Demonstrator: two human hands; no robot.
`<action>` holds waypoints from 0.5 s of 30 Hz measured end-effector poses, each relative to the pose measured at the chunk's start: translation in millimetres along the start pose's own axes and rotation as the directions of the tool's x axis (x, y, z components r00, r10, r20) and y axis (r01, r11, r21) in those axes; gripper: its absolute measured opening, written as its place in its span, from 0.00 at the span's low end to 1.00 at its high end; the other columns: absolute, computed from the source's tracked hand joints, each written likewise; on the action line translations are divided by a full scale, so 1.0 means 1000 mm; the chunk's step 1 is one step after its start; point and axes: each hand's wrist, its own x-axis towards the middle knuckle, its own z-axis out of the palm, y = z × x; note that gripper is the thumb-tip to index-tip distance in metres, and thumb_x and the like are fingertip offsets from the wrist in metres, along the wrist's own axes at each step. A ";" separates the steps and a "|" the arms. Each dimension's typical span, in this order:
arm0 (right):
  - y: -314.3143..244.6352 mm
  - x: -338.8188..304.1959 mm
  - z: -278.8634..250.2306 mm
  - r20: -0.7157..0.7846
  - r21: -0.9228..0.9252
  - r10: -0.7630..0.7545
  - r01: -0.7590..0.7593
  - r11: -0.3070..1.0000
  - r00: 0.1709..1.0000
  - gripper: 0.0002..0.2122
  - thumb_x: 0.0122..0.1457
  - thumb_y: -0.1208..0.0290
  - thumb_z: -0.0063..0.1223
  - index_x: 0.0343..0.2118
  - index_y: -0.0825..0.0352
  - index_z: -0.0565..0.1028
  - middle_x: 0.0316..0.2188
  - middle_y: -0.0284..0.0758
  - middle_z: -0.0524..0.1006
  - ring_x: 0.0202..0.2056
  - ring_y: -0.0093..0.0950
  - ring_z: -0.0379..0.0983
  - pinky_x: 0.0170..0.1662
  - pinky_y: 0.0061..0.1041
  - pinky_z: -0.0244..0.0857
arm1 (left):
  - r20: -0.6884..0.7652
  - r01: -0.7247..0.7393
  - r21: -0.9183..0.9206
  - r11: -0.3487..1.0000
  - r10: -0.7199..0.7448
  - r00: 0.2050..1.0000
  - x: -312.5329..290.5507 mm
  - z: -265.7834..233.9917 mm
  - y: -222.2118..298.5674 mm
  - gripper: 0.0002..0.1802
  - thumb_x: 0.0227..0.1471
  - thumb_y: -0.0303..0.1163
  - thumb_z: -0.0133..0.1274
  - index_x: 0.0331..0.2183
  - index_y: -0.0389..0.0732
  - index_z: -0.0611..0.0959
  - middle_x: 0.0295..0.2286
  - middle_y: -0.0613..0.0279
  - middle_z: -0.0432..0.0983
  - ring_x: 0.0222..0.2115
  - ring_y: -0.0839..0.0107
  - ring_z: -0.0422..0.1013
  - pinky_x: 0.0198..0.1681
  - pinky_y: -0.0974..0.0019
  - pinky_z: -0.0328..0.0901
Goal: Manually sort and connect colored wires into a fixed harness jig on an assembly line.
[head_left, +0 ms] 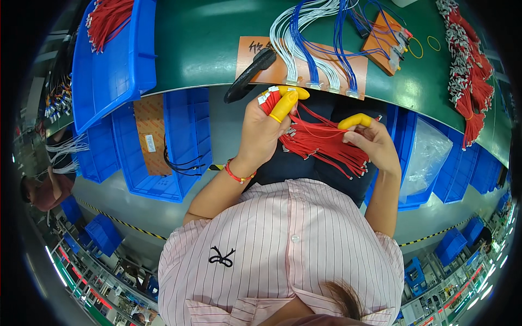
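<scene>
Spreading over my dark lap, just below the table edge, the red wires [326,144] fan out between my two hands. My left hand [263,133] grips them near their white-tipped ends, thumb and finger pressed together in yellow finger covers [284,106]. My right hand [376,144] closes on the other side of the fan, though I can't quite make out how many strands it pinches. Just beyond my left fingers, white and blue wires [283,41] cross an orange sheet [244,57], beside a black curved object [248,77]. On the green table [212,43], red bundles [470,100] lie rightward; a blue bin [109,70] sits leftward.
</scene>
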 end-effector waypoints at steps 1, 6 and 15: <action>0.000 0.001 0.001 0.011 -0.090 0.000 0.001 0.996 1.000 0.08 0.57 0.79 0.55 0.40 0.71 0.75 0.29 0.31 0.75 0.32 0.20 0.73 0.43 0.21 0.67 | -0.001 0.000 -0.003 1.000 0.000 1.000 0.000 -0.001 0.000 0.13 0.62 0.31 0.46 0.35 0.31 0.79 0.25 0.67 0.71 0.13 0.88 0.51 0.17 0.79 0.46; 0.006 -0.005 -0.013 0.009 0.195 -0.026 0.024 0.980 1.000 0.09 0.57 0.77 0.53 0.40 0.72 0.74 0.30 0.35 0.74 0.33 0.25 0.72 0.45 0.27 0.68 | 0.019 0.011 -0.048 0.999 -0.010 1.000 0.001 -0.006 0.003 0.11 0.60 0.30 0.50 0.37 0.32 0.80 0.23 0.71 0.71 0.15 0.90 0.55 0.17 0.80 0.48; 0.022 -0.002 -0.015 0.080 0.843 -0.470 0.192 0.503 0.879 0.24 0.57 0.54 0.48 0.44 0.73 0.71 0.33 0.39 0.68 0.38 0.34 0.66 0.50 0.39 0.64 | -0.036 -0.071 0.149 0.986 0.077 0.996 0.003 0.000 0.009 0.11 0.60 0.29 0.49 0.34 0.29 0.80 0.21 0.69 0.70 0.14 0.90 0.51 0.16 0.81 0.44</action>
